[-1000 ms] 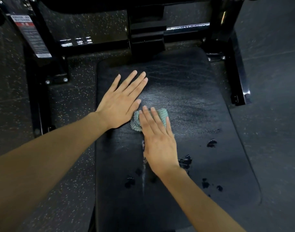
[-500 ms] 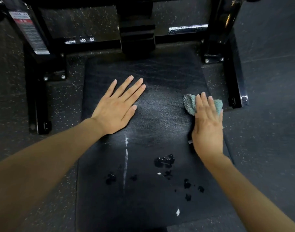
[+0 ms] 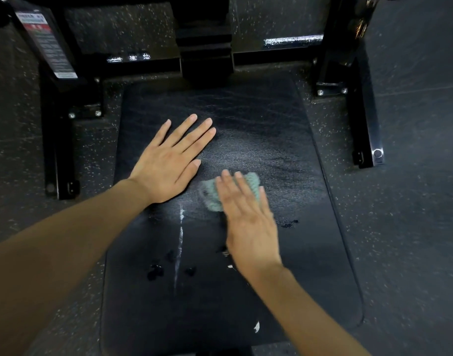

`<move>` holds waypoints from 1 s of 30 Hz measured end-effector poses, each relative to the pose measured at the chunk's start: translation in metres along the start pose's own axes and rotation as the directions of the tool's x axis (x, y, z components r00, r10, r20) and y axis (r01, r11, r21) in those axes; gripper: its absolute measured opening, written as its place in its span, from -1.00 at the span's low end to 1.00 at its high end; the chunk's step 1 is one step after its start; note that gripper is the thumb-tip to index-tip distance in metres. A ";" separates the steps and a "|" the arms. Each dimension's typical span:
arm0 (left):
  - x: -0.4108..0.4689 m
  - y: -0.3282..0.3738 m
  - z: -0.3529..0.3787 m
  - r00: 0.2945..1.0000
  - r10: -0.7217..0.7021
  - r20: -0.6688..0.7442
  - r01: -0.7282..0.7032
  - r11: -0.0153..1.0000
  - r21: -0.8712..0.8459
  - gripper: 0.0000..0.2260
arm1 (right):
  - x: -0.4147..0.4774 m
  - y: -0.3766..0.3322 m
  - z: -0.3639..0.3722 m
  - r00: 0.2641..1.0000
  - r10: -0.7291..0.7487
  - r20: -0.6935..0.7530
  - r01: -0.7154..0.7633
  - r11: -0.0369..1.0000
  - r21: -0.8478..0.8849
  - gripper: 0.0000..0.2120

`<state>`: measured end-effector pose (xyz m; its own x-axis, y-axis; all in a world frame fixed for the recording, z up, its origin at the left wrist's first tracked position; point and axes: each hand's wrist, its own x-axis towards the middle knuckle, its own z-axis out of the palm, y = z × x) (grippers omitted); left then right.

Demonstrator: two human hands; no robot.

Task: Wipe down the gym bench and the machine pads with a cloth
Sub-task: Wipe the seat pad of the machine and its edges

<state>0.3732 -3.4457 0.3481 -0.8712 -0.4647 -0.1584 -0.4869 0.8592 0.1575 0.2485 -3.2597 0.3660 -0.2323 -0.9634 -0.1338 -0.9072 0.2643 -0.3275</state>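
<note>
A black padded gym bench [image 3: 258, 124] fills the middle of the view, with cracks, dark torn spots and a white streak near its centre. My left hand [image 3: 168, 163] lies flat on the pad's left half, fingers spread, holding nothing. My right hand [image 3: 248, 219] presses a small teal knitted cloth [image 3: 210, 196] onto the pad just right of the left hand. The right hand and cloth are motion-blurred, and the palm hides most of the cloth.
The black steel machine frame [image 3: 361, 111] stands beyond the bench, with bolted feet at left [image 3: 58, 150] and right. A warning label [image 3: 46, 44] runs down the left upright. Dark speckled rubber floor [image 3: 413, 227] surrounds the bench.
My right hand swept the cloth from the pad's middle to its right edge and has come back leftward to the middle. My left hand stayed flat in place.
</note>
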 end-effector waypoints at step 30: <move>0.000 0.000 0.000 1.000 -0.016 0.005 0.016 1.000 -0.014 -0.48 | 0.135 0.103 -0.038 0.999 0.015 -0.040 -0.014 0.999 0.029 -0.37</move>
<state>0.3731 -3.4457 0.3476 -0.8630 -0.4773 -0.1657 -0.5016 0.8485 0.1685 0.1102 -3.3641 0.3498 -0.2602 -0.9603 -0.1009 -0.8931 0.2791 -0.3527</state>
